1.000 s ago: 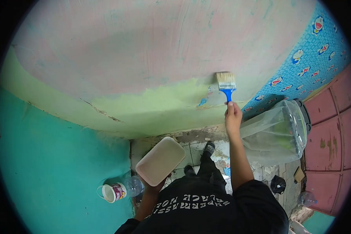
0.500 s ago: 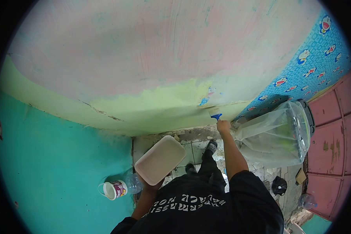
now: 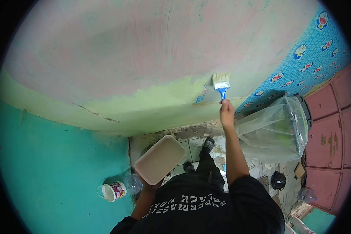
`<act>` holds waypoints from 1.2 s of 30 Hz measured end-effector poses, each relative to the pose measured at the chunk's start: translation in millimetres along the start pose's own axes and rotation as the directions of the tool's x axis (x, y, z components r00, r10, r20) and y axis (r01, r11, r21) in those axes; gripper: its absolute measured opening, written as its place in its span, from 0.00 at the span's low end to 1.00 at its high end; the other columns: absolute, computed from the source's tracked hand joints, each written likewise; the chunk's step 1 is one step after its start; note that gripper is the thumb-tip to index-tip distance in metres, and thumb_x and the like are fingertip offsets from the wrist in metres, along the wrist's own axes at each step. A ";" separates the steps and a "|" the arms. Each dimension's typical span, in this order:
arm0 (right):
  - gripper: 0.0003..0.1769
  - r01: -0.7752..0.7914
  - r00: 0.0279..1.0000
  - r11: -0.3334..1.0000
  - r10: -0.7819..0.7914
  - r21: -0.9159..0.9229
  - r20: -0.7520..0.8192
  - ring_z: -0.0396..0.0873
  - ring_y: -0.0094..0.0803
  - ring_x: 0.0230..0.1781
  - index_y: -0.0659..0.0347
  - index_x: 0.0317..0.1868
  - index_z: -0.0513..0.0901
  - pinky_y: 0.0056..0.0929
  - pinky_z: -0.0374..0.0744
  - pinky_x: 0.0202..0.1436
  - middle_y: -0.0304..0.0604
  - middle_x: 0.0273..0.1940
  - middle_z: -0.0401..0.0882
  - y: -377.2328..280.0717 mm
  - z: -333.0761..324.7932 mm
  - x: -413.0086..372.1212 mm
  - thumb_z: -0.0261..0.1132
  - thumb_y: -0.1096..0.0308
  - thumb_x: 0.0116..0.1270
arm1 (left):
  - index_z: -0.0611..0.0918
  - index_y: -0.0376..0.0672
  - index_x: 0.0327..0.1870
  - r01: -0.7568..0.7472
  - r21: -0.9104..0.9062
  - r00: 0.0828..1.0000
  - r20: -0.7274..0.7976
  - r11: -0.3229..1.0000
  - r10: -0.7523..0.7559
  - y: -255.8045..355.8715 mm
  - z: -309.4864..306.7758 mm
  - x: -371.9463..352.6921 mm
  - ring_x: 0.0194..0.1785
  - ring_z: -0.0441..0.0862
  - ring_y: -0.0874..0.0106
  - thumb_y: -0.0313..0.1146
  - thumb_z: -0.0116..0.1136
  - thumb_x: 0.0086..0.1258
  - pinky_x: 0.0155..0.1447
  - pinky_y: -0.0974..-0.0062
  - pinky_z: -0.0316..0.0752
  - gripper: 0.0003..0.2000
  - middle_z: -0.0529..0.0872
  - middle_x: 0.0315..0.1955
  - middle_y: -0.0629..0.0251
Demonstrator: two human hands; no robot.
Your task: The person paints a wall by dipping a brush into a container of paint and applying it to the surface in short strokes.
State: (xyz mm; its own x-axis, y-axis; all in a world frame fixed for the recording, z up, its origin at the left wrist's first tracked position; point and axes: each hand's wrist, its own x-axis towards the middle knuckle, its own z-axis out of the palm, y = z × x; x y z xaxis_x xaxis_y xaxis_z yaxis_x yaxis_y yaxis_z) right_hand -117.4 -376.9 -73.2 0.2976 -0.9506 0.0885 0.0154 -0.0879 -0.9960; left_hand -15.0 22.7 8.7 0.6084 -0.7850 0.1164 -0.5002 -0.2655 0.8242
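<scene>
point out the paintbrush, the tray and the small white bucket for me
paintbrush (image 3: 222,84): head view, on the metal band below the bristles
tray (image 3: 160,160): head view, on its bare inner bottom
small white bucket (image 3: 119,189): head view, on the printed outer wall

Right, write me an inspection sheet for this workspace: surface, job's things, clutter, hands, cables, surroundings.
Surface: wall, patchy pale pink above a light green band; crack in the band.
Job's things: paintbrush, bristles at the wall; pale tray, contents unclear.
Clutter: white bucket and clear bottle on the left; black bag on the tiled floor; clear plastic sheeting on the right.
Hands: right hand grips the paintbrush; left hand, mostly hidden, supports the tray.
Cables: nothing seen.
Surroundings: teal surface left, blue patterned covering and worn pink panels right.
</scene>
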 end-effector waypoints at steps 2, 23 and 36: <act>0.22 0.029 1.000 0.986 -0.030 -0.162 -0.006 0.66 0.26 0.19 0.62 0.36 0.80 0.30 0.67 0.26 0.35 0.19 0.67 92.8 2.7 -2.8 0.52 0.52 0.78 | 0.73 0.41 0.65 -0.003 0.033 1.000 0.002 0.999 0.003 -0.7 -2.7 -0.4 0.60 0.81 0.62 0.35 0.75 0.57 0.60 0.62 0.78 0.34 0.82 0.57 0.57; 0.19 -0.047 0.999 0.988 0.048 0.147 0.000 0.56 0.15 0.14 0.57 0.36 0.79 0.19 0.55 0.19 0.27 0.17 0.62 -46.0 -3.7 -3.6 0.54 0.52 0.78 | 0.80 0.46 0.56 -0.036 0.183 0.998 -0.039 0.982 0.044 -3.8 -10.4 0.3 0.54 0.83 0.61 0.44 0.74 0.57 0.57 0.63 0.77 0.26 0.85 0.50 0.62; 0.23 -0.106 0.979 0.667 0.200 -0.737 0.040 0.83 0.44 0.29 0.73 0.34 0.84 0.43 0.77 0.39 0.55 0.26 0.84 29.9 -39.6 57.4 0.56 0.57 0.71 | 0.70 0.42 0.69 0.101 -0.002 0.994 -0.051 0.995 -0.101 -63.2 -14.2 -23.6 0.63 0.78 0.60 0.46 0.68 0.63 0.61 0.58 0.77 0.35 0.78 0.61 0.57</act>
State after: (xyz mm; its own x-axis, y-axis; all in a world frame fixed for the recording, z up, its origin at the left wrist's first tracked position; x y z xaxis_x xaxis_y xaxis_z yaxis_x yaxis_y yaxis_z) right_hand -137.6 -445.9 -97.4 0.3329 -0.9361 -0.1135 -0.7250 -0.1771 -0.6656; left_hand 11.0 66.0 -38.2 0.6866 -0.7245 0.0607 -0.4350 -0.3425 0.8327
